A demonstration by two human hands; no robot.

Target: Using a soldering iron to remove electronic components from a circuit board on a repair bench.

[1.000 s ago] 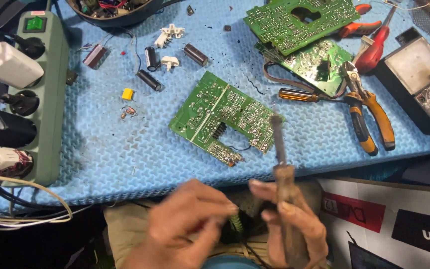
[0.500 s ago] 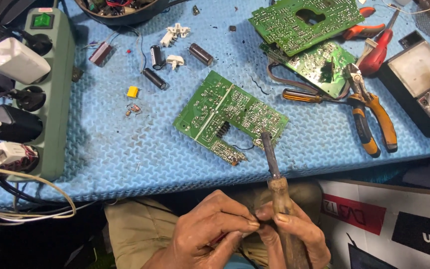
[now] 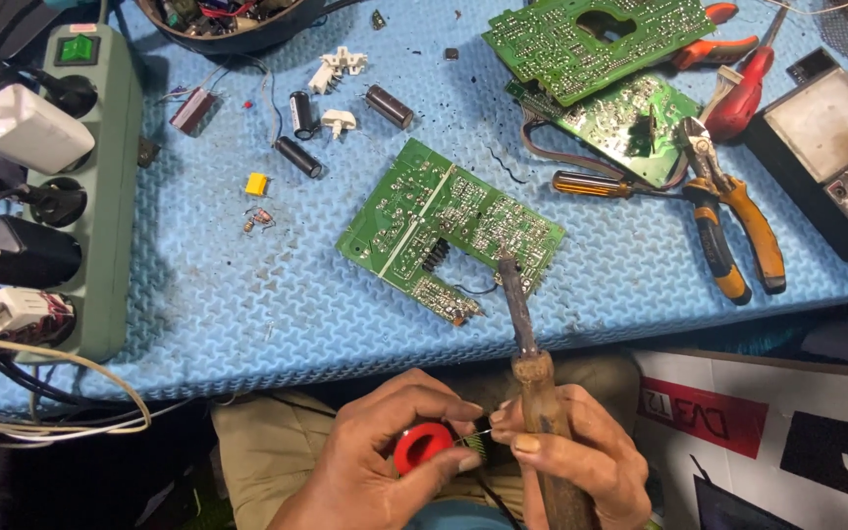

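Pinching a small red ring-shaped spool (image 3: pixel 422 447) between thumb and fingers, the left hand (image 3: pixel 385 461) was closed round it below the near edge of the mat, over the person's lap. A thin silvery wire (image 3: pixel 478 433) ran from the spool rightward to the fingertips of the right hand (image 3: pixel 566 456), which touched the left hand's fingers. The right hand was also wrapped tight round the brown wooden handle of a soldering iron (image 3: pixel 532 378), held nearly upright with its dark metal shaft reaching away from the person. The iron's tip lay over the near right edge of a green printed circuit board (image 3: pixel 449 228) that sat solder side up in the middle of the blue textured foam mat (image 3: pixel 198 294); whether it touched could not be told.

Farther right on the mat lay orange-handled pliers (image 3: pixel 733 231) and an orange-handled screwdriver (image 3: pixel 591 185), with two more green circuit boards (image 3: pixel 601 69) overlapping at the far side. A black analogue multimeter (image 3: pixel 831 147) sat at the far right edge. Left of the middle board were black cylindrical capacitors (image 3: pixel 298 137) and a small yellow component (image 3: pixel 256 184). A pale green power strip (image 3: pixel 100 186), crowded with plugs, ran along the left edge of the mat.
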